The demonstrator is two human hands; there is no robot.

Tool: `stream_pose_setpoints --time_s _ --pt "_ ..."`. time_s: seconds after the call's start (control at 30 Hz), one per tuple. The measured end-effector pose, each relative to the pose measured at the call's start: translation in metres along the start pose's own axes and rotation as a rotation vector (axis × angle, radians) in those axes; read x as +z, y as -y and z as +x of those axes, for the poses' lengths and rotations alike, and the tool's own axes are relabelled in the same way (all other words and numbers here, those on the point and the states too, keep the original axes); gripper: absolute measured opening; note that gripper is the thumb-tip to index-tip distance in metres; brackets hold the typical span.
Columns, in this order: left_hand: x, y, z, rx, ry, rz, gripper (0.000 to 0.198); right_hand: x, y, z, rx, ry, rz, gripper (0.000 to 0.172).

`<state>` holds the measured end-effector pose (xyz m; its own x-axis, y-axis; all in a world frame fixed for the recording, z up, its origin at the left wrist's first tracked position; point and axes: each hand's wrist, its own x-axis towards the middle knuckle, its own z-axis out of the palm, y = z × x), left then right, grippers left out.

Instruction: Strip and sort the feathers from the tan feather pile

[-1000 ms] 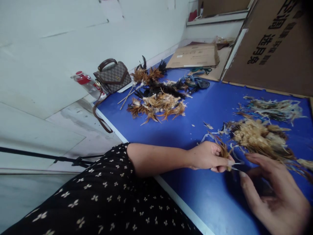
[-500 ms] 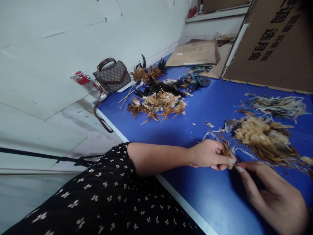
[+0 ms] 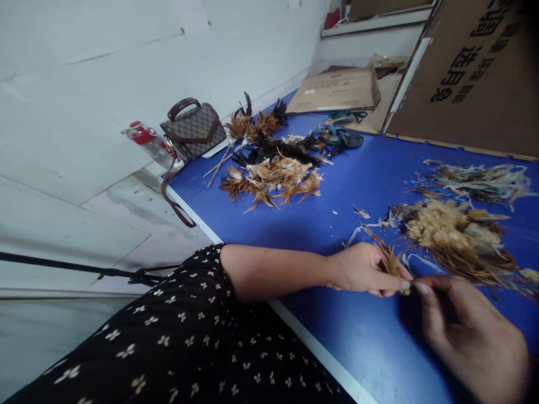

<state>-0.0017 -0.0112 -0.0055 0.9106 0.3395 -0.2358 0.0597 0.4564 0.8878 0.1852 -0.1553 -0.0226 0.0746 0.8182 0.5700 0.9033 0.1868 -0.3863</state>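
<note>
Over the near part of the blue table, my left hand [image 3: 368, 270] is closed around a small bunch of brown feathers [image 3: 390, 261], thumb pressed near its lower end. My right hand [image 3: 467, 331] meets it from the right, thumb and forefinger pinched together at the bunch's tip. What lies in that pinch is too small to make out. A thin pale ribbon [image 3: 423, 260] curves on the table just behind the fingers. Beyond it lies a heap of tan and brown feathers [image 3: 458, 230], with a bundle of pale and bluish strands [image 3: 484, 182] farther back.
Brown and black feather bunches [image 3: 273, 174] cover the table's far left, with thin sticks [image 3: 217, 165] beside them. A patterned handbag [image 3: 193, 132] and a red-capped bottle [image 3: 147, 140] stand by the wall. Flat cardboard [image 3: 332, 92] lies at the back; a large cardboard panel [image 3: 475, 84] rises at right.
Both hands have shifted slightly to the right with the feather bunch. My right thumb and forefinger stay pinched at its tip.
</note>
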Motion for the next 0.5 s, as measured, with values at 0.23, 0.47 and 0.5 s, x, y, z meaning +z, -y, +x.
stream_pose_setpoints --time_s 0.23,0.47,0.5 --pt "0.006 -0.008 -0.001 -0.014 -0.084 0.039 0.021 0.0 0.002 0.004 -0.071 -0.019 -0.037 0.014" --pt "0.005 -0.011 0.0 -0.019 -0.082 0.097 0.018 -0.003 0.005 0.006 -0.096 -0.059 -0.045 0.011" --pt "0.004 -0.012 0.0 -0.032 -0.076 0.113 0.018 -0.004 0.005 0.006 -0.097 -0.059 -0.054 0.012"
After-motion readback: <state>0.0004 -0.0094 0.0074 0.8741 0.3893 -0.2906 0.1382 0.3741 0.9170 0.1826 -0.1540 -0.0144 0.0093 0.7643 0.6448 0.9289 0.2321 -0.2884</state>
